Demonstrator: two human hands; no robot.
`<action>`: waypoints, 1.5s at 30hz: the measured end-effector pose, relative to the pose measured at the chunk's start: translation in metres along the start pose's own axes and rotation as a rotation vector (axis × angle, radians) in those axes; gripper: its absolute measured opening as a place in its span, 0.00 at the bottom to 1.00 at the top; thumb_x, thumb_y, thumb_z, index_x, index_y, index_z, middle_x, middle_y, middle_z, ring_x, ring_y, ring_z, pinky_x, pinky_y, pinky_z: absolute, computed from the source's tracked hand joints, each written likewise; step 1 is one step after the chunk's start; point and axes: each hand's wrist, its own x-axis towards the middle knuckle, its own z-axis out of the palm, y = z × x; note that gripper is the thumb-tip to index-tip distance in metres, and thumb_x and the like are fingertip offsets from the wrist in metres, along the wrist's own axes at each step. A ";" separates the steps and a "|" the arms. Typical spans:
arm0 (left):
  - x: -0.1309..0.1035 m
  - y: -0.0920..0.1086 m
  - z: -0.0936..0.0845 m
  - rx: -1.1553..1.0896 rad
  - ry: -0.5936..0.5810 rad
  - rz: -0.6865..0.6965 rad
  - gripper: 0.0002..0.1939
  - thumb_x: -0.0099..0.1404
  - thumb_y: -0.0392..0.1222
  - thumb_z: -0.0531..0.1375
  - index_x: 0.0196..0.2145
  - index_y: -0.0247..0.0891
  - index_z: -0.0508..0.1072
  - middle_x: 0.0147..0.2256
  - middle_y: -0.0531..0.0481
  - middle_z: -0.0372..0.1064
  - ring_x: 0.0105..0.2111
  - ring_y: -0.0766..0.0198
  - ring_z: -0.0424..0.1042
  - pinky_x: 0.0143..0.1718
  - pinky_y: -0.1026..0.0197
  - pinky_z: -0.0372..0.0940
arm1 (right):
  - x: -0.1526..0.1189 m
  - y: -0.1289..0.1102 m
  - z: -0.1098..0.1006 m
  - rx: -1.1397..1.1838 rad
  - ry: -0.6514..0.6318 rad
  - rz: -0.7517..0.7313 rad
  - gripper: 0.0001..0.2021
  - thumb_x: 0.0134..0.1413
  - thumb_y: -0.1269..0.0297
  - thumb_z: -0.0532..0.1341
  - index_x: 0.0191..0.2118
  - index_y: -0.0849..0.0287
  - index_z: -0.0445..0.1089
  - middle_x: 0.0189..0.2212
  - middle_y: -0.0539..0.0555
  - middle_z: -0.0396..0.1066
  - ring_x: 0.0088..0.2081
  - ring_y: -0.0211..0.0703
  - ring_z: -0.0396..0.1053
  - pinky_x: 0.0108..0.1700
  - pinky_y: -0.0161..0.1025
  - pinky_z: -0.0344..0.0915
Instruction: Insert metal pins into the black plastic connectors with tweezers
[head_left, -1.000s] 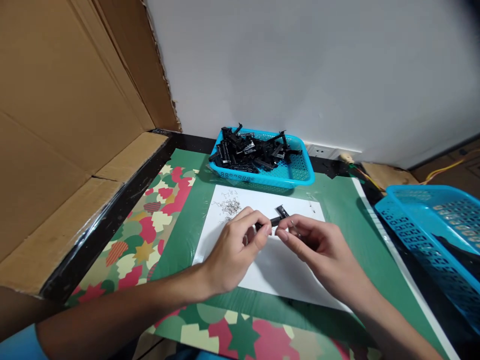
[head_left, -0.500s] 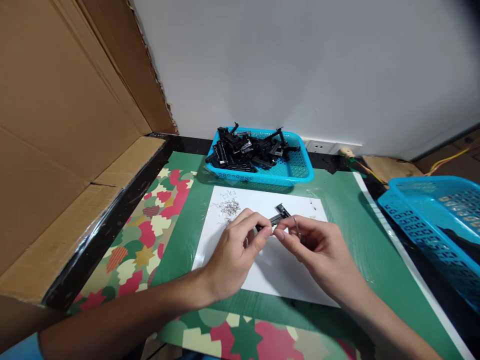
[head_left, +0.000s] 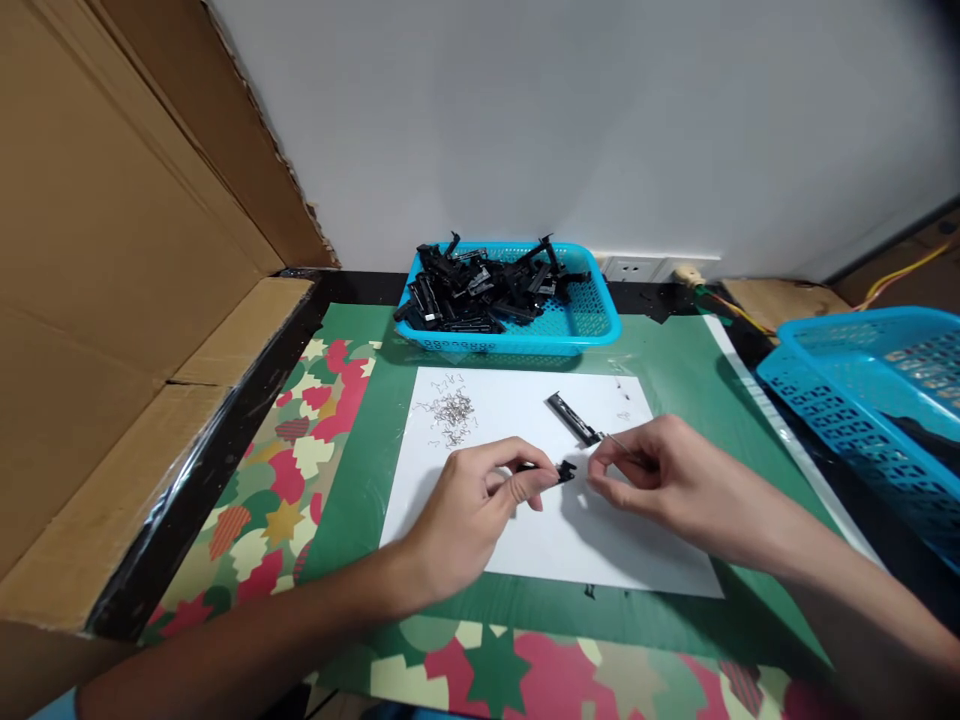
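My left hand [head_left: 487, 510] pinches a small black plastic part [head_left: 566, 471], whose end sticks out past the fingertips over the white sheet [head_left: 540, 545]. To the right, my right hand [head_left: 645, 470] has its thumb and fingers closed round a thin metal tool [head_left: 621, 446], mostly hidden in the palm. The two hands are a little apart. Behind them a long black part [head_left: 574, 419] lies slanted on the sheet. A pile of small metal clips [head_left: 454, 412] is spread on the sheet's left side.
Against the wall stands a blue basket [head_left: 495, 343] heaped with black parts [head_left: 480, 290]. Another blue basket [head_left: 825, 400] is at the right. Cardboard [head_left: 112, 250] walls the left side, and a small black piece [head_left: 590, 592] lies near the sheet's front edge.
My right hand has moved right, away from my left hand. The black part in my left hand now shows beyond the fingertips. The camera view has shifted slightly.
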 end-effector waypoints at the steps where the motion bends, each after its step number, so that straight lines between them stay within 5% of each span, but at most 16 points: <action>1: 0.001 -0.001 0.000 -0.012 -0.001 -0.013 0.21 0.72 0.59 0.65 0.42 0.36 0.81 0.32 0.48 0.74 0.31 0.63 0.71 0.30 0.63 0.62 | 0.000 -0.001 0.001 -0.010 0.004 0.010 0.12 0.58 0.57 0.67 0.29 0.59 0.80 0.19 0.44 0.48 0.22 0.35 0.44 0.23 0.38 0.43; 12: -0.001 0.003 0.000 0.024 -0.050 -0.035 0.20 0.73 0.58 0.64 0.40 0.36 0.81 0.32 0.49 0.72 0.31 0.64 0.69 0.33 0.62 0.64 | 0.006 -0.001 0.012 -0.020 0.019 -0.010 0.13 0.58 0.59 0.66 0.25 0.58 0.78 0.18 0.44 0.45 0.23 0.36 0.43 0.24 0.39 0.42; 26: -0.002 0.002 -0.004 0.169 -0.107 -0.029 0.21 0.76 0.60 0.60 0.42 0.39 0.79 0.29 0.52 0.66 0.28 0.66 0.60 0.30 0.62 0.57 | 0.011 -0.002 0.021 -0.078 0.124 0.004 0.12 0.58 0.59 0.64 0.29 0.59 0.81 0.18 0.47 0.54 0.23 0.36 0.49 0.25 0.38 0.46; 45: 0.002 0.008 -0.008 -0.035 -0.118 -0.042 0.23 0.77 0.61 0.58 0.41 0.36 0.76 0.26 0.55 0.63 0.24 0.70 0.56 0.26 0.64 0.51 | 0.005 -0.012 0.033 -0.209 0.223 -0.033 0.18 0.64 0.59 0.58 0.26 0.60 0.76 0.18 0.45 0.47 0.24 0.37 0.43 0.26 0.39 0.44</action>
